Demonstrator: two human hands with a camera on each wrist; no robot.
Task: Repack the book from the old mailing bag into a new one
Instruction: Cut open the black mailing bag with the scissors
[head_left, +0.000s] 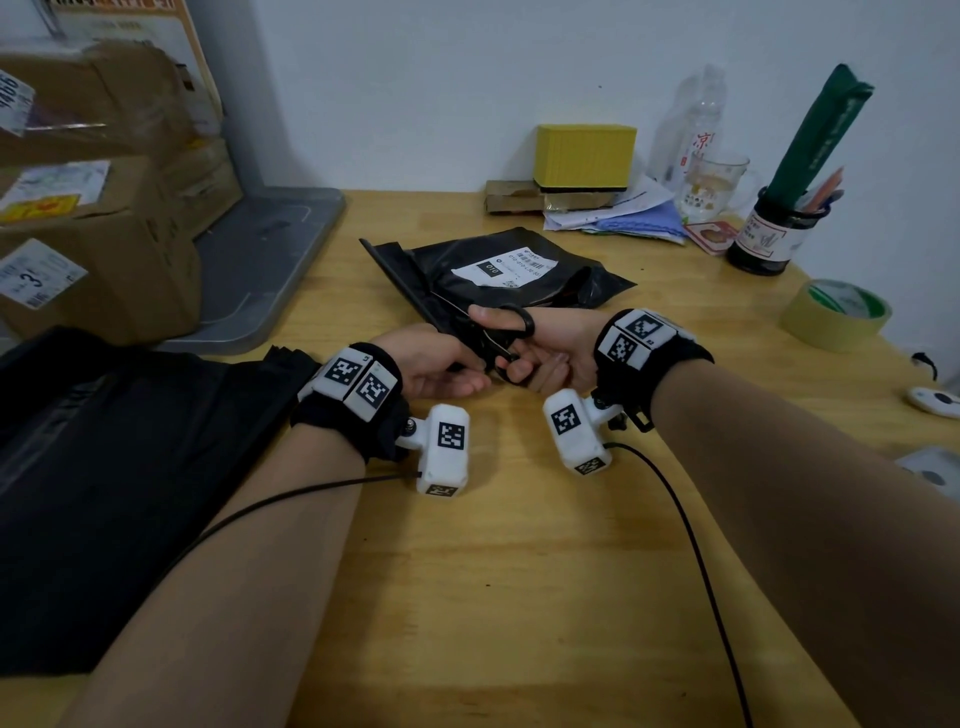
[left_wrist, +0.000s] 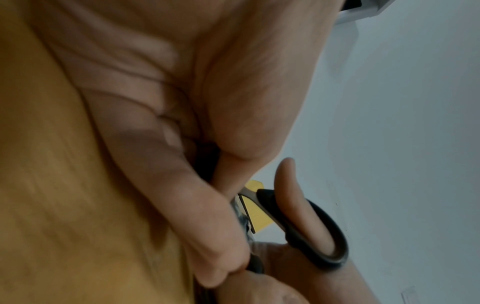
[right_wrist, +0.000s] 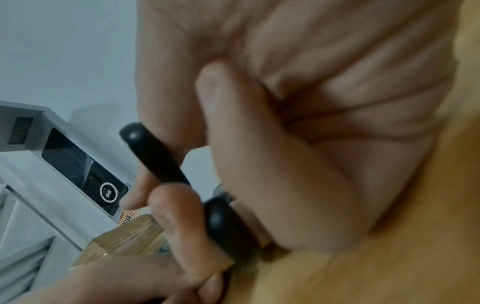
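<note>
gripping black scissors, right hand; left hand pinching mailing bag edge.

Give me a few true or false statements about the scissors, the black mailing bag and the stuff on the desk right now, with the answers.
1. The right hand holds the black-handled scissors. True.
2. The black mailing bag carries a white shipping label. True.
3. The left hand lies flat on the yellow box. False: it grips the bag's near edge beside the scissors.
4. The roll of tape sits on the mailing bag. False: it rests on the desk, apart, at far right.
</note>
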